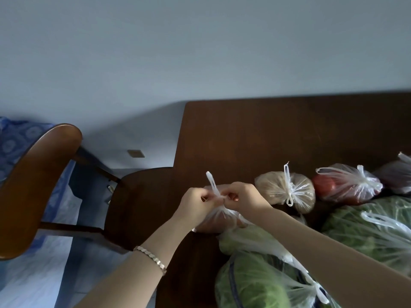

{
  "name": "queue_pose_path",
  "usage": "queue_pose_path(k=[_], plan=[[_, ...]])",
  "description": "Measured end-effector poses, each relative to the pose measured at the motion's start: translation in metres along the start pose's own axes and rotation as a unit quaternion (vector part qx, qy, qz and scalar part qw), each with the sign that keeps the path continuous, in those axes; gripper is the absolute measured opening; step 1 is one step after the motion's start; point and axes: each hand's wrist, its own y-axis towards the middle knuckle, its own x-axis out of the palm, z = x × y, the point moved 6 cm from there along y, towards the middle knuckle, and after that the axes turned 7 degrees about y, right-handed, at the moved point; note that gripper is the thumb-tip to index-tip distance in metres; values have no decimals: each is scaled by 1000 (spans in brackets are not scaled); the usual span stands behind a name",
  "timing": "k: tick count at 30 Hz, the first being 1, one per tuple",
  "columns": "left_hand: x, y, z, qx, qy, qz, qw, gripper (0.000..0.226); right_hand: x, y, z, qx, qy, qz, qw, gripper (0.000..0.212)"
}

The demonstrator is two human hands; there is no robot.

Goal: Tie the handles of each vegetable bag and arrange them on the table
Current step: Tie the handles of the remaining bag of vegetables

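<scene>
Head view: near the left edge of the dark brown wooden table sits a thin, crinkled translucent plastic bag. The left hand and right hand, both curled, pinch its twisted handles. Knotted bags lie farther right on the table.

Rightmost bag partly beyond frame edge

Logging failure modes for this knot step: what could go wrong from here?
The clear plastic bag being tied sits near the left edge of the dark brown wooden table; a hard pull by the left hand and right hand might drag it off.
Its thin handles could tear.
The right forearm crosses a clear bag of green leaves and may nudge it.
</scene>
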Motion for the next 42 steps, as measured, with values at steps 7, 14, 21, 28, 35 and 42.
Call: queue_pose_path(k=[7,14,21,28,35,42], plan=[[5,-1,15,180,162,83,967,29,-4,-4,17,87,106,34,990,25],[5,2,20,146,150,105,972,30,-7,-3,14,66,81,92,990,10],[5,7,17,95,116,54,987,21,-10,-6,13,59,142,128,980,23],[2,1,20,190,158,64,967,19,-10,-6,16,112,224,63,966,31],[11,6,8,104,84,40,990,19,-4,-14,18,111,323,-36,939,38],[11,12,3,-13,-11,3,1000,8,-2,-20,-7,-172,-132,138,966,10]])
